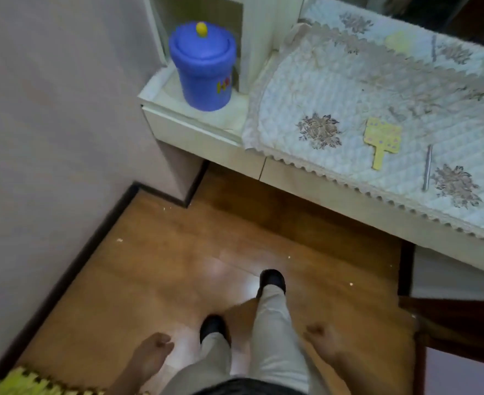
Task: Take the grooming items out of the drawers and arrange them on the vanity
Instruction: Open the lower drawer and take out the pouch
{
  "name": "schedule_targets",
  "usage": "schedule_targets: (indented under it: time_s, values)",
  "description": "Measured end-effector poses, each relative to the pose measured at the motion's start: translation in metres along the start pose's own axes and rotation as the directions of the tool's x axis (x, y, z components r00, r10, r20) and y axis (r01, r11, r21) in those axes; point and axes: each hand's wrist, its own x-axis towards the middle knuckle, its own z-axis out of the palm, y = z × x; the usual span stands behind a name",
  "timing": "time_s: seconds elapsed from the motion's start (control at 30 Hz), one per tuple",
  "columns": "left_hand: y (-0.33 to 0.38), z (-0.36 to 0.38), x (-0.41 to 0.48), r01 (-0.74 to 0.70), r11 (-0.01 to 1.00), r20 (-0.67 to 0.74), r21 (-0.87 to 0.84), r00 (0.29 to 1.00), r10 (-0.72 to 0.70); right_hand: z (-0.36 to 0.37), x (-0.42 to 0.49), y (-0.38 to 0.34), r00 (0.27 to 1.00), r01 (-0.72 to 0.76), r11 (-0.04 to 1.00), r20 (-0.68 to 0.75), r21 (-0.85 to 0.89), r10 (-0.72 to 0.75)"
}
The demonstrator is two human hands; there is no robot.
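Progress check, standing in front of the cream-white vanity [349,203]. Two things are lying on its white quilted cloth with the scalloped trim [306,89]: a flat yellow paddle-shaped grooming piece with dots [381,141] (comb? brush? too blurry to call) and, just beside it toward my right, a thin grey metal stick [428,172]. They're close together but apart, near the front edge. So I'd say a couple of items are out and placed, though from here I can't tell how many are left inside.

The pale drawer front [186,131] under the blue plastic lidded bucket with the yellow knob [203,67] looks closed, so there's probably more pulling and fetching to do.

Hands: both are hanging down by my legs over the brown wooden floor [163,252], well away from the vanity. My left hand [152,352] has its fingers loosely curled with nothing in them. My right hand [320,337] is the same, slack and empty, a bit smeared with blur.
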Motion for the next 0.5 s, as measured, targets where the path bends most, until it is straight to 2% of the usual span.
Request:
schedule_targets:
  time_s: [0.1, 0.23, 0.4, 0.5]
  values:
    - [-0.049, -0.007, -0.003, 0.070, 0.992, 0.023, -0.101, 0.997, -0.068, 0.027, -0.004, -0.002, 0.999, -0.022, 0.999, 0.044, 0.024, 0.021]
    - [-0.064, -0.023, 0.000, 0.168, 0.962, 0.039, -0.217, 0.986, -0.163, 0.033, -0.001, -0.030, 0.999, -0.014, 0.999, 0.034, 0.030, 0.013]
    - [-0.022, -0.060, 0.019, 0.211, 0.887, 0.064, -0.411, 0.977, -0.202, 0.029, 0.032, -0.079, 0.996, -0.072, 0.993, 0.068, 0.095, 0.066]
    - [0.019, -0.094, 0.035, 0.185, 0.853, 0.039, -0.488, 0.981, -0.191, 0.019, 0.056, -0.115, 0.992, -0.086, 0.991, 0.099, 0.098, 0.076]
